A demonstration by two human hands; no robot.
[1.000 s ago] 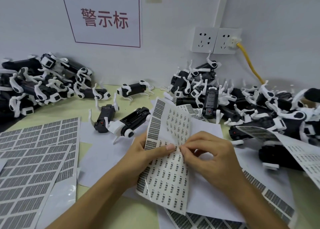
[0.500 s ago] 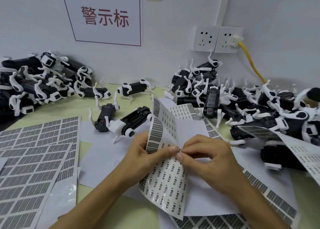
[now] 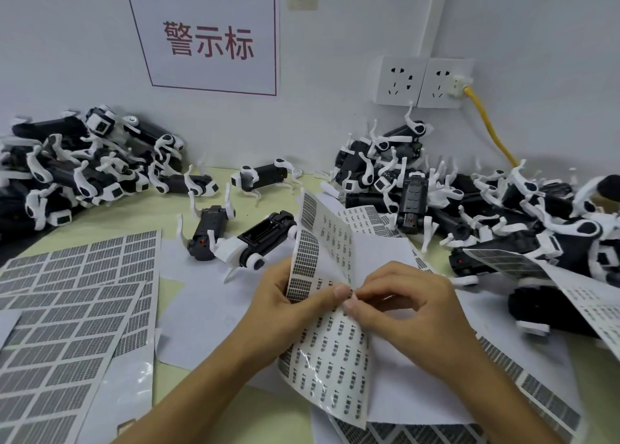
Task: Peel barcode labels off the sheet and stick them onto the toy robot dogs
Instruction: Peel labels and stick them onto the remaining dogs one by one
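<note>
Peeling a small label from a floppy sheet, held up over the desk

The label sheet (image 3: 327, 353) is thin, glossy and limp; it bows and folds over itself in the air just above the desk (image 3: 141, 215), so it likely needs support close to the spot being worked; the left hand (image 3: 285, 304) grips it with fingers curled behind and the thumb pressed on the front; the right hand (image 3: 406, 304) has thumb and forefinger closed together on a tiny label (image 3: 350, 294) at the fold, right beside the left thumb; such a label should be feather-light, sticky-backed and prone to curl, best lifted by a corner; the nearest toy robot dog (image 3: 255, 242) lies just beyond the hands, rigid plastic, its thin white legs probably fragile, so the black body seems the place to hold; more dogs are heaped at both sides.
</note>
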